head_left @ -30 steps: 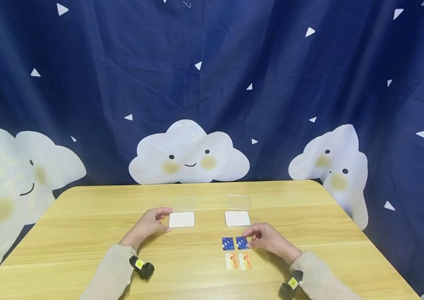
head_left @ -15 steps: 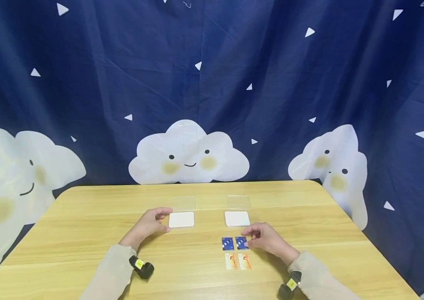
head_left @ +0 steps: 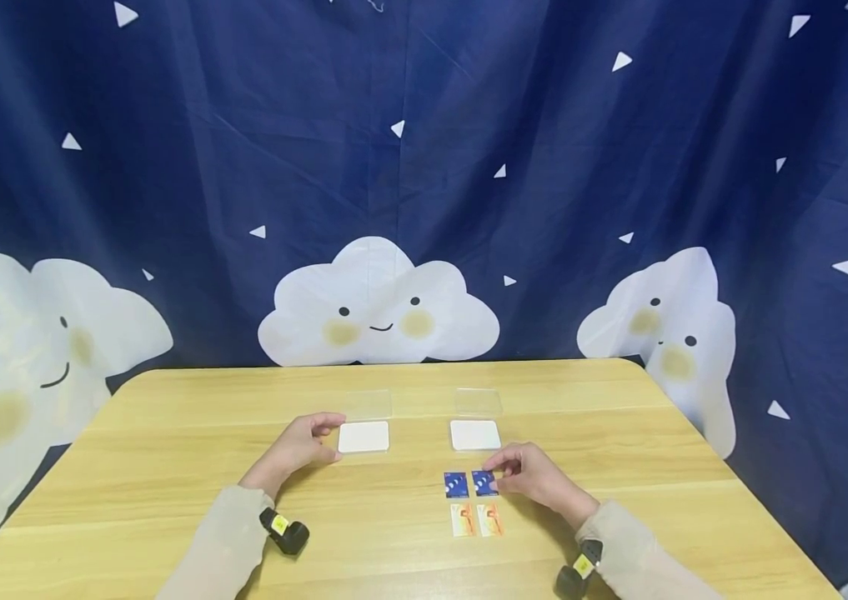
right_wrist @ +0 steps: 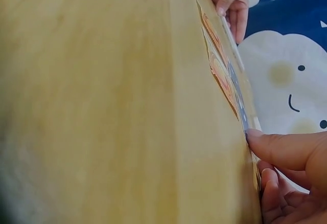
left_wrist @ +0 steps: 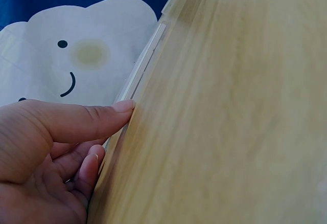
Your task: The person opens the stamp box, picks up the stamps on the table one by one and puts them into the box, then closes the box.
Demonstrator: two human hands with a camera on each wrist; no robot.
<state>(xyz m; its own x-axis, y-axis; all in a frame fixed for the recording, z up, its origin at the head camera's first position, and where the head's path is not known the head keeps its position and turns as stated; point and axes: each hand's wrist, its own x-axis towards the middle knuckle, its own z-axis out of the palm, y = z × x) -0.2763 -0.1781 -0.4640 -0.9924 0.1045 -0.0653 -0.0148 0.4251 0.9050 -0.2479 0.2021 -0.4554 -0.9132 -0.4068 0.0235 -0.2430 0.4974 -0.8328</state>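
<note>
Two blue cards lie side by side on the wooden table (head_left: 168,467), the left one (head_left: 456,485) free. My right hand (head_left: 497,475) pinches the right blue card (head_left: 483,482) at its right edge; in the right wrist view the thumb (right_wrist: 278,147) meets that card's edge (right_wrist: 241,106). Two orange cards (head_left: 476,520) lie just nearer me. My left hand (head_left: 332,438) holds the left end of a flat white box (head_left: 365,437) between thumb and forefinger. The left wrist view has the thumb (left_wrist: 76,121) touching the box's rim (left_wrist: 145,65).
A second white box (head_left: 474,434) sits behind the blue cards. Two clear lids (head_left: 368,405) (head_left: 478,402) lie farther back. A dark blue curtain with cloud faces (head_left: 378,308) hangs behind the table's far edge. Small cameras are strapped to both wrists.
</note>
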